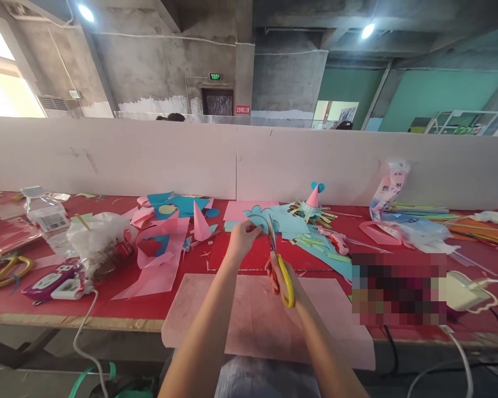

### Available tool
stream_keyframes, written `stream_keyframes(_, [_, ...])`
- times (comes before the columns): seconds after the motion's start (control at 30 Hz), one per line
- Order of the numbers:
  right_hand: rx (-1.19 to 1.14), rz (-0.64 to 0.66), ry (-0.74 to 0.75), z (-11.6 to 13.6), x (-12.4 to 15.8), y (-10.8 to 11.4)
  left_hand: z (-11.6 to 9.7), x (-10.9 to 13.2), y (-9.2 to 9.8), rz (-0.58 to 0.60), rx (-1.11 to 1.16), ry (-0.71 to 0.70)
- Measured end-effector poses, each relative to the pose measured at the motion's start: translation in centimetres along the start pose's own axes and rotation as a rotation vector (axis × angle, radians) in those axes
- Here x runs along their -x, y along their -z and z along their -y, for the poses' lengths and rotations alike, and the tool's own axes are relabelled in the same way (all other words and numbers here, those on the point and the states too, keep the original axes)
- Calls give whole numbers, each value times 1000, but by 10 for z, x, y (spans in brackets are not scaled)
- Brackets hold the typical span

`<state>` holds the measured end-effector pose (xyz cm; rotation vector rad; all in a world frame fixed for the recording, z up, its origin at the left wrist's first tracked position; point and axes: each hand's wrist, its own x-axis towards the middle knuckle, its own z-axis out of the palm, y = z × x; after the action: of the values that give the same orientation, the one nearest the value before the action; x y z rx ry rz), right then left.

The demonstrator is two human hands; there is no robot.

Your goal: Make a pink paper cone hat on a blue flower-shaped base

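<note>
Between the fingers of my left hand [244,239] is a light blue scalloped paper cutout [269,214], held up over the table. My right hand [285,276] is closed around the handles of a pair of scissors [289,284] with yellow and red grips. The scissor blades point away from me and meet the right part of the blue paper. Whether the blades are parted is hard to make out. A pink paper cone [200,222] stands left of my left hand. Farther right is another pink cone with blue ears and a fringed base [313,200].
A pink sheet [265,320] overhangs the table's front edge. Pink paper scraps [166,254] and a wrapped drink cup [103,249] lie left. A pink glue gun [335,239] and a white charger [465,290] are right. A white partition [170,160] stands behind.
</note>
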<state>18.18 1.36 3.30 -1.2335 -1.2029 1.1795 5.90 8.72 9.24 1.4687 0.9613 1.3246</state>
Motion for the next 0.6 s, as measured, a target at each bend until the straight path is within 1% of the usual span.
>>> stream_keyframes(0.1, [22,-17,1,-4,-3,2,0,-2,0,17,4,6])
stream_keyframes(0.3, [17,-8,-12,-6,-3,2,-3,-1,-1,3,-11,32])
stream_keyframes(0.6, [50,5,-11,-1,1,5,-9,-4,1,-5,-202,-21])
